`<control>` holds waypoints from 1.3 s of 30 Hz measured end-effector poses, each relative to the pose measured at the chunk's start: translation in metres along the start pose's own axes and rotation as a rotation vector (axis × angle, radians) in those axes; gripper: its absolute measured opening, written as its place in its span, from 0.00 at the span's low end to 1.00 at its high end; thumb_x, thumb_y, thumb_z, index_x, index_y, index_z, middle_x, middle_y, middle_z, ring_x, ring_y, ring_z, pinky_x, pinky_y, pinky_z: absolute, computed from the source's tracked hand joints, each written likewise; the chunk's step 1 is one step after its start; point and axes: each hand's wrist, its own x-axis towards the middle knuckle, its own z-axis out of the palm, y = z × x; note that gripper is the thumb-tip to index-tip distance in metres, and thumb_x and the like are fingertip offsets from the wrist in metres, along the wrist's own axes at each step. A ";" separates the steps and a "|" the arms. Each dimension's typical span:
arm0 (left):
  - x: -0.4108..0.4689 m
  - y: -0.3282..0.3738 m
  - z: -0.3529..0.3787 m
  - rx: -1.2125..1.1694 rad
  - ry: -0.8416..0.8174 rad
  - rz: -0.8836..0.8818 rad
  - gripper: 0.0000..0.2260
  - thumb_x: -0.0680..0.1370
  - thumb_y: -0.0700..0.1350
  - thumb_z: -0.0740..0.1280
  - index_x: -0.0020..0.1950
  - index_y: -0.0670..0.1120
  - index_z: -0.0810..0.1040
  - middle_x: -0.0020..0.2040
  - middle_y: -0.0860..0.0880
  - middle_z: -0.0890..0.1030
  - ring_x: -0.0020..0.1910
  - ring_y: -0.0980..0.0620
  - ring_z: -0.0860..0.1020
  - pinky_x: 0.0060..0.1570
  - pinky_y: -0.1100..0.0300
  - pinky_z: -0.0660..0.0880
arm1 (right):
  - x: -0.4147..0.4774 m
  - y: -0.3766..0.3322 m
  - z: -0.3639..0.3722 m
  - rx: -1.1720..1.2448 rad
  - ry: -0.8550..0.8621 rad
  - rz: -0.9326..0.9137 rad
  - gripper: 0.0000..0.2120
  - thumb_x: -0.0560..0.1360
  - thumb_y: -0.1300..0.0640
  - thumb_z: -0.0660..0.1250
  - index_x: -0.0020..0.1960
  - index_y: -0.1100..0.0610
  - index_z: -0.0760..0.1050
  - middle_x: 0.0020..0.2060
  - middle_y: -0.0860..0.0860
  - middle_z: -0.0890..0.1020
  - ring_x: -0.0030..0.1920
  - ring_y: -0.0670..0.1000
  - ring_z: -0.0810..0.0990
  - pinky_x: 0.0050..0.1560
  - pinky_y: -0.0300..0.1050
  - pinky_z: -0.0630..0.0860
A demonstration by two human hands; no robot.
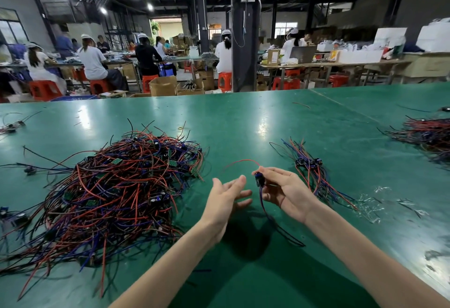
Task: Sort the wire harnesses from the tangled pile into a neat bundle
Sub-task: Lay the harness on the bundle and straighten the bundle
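The right hand [285,193] pinches one wire harness [259,181] by its little dark block, thumb and fingers curled round it. Its red wire [241,161] loops up and off to the left, and its dark wires hang down toward the person and trail onto the green table [243,125].

The left hand [225,198] is just beside it, fingers straight and spread, holding nothing.

The big tangled pile [117,185] lies on the left, next to the left hand. The neat bundle [311,171] lies on the right, near the right hand and a bit farther away on the table. Its wires run in a slant, from far-left to near-right, with the little blocks all together near the far end.

So the held harness likely goes to the right (the right hand is the nearer one). It would need to turn so its block sits by the other blocks and its wires follow the same slant. The loose red loop might first need straightening by the open left hand.
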 end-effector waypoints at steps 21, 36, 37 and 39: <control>-0.010 0.002 0.000 0.225 -0.228 -0.109 0.03 0.78 0.37 0.65 0.44 0.40 0.78 0.33 0.50 0.81 0.29 0.58 0.77 0.33 0.67 0.76 | -0.003 0.002 0.002 -0.056 0.021 0.041 0.04 0.75 0.64 0.66 0.42 0.63 0.78 0.30 0.53 0.77 0.23 0.46 0.74 0.25 0.37 0.76; -0.013 0.008 0.000 0.218 -0.160 -0.010 0.08 0.78 0.34 0.64 0.41 0.41 0.80 0.31 0.51 0.82 0.29 0.60 0.77 0.33 0.68 0.75 | -0.001 0.010 0.000 -0.229 -0.129 0.045 0.11 0.64 0.63 0.73 0.46 0.62 0.80 0.36 0.54 0.80 0.32 0.48 0.73 0.34 0.36 0.68; -0.013 0.008 0.001 0.210 -0.166 -0.009 0.08 0.78 0.34 0.64 0.42 0.41 0.81 0.32 0.51 0.82 0.30 0.60 0.78 0.34 0.69 0.75 | 0.000 0.011 -0.001 -0.227 -0.112 0.035 0.08 0.66 0.65 0.72 0.46 0.62 0.80 0.35 0.54 0.80 0.31 0.47 0.74 0.32 0.35 0.69; -0.013 0.009 0.001 0.192 -0.176 -0.016 0.08 0.77 0.34 0.64 0.43 0.41 0.81 0.33 0.50 0.83 0.31 0.60 0.79 0.35 0.68 0.76 | 0.001 0.011 -0.003 -0.219 -0.072 0.019 0.05 0.69 0.66 0.71 0.45 0.61 0.80 0.33 0.51 0.81 0.29 0.45 0.75 0.32 0.35 0.71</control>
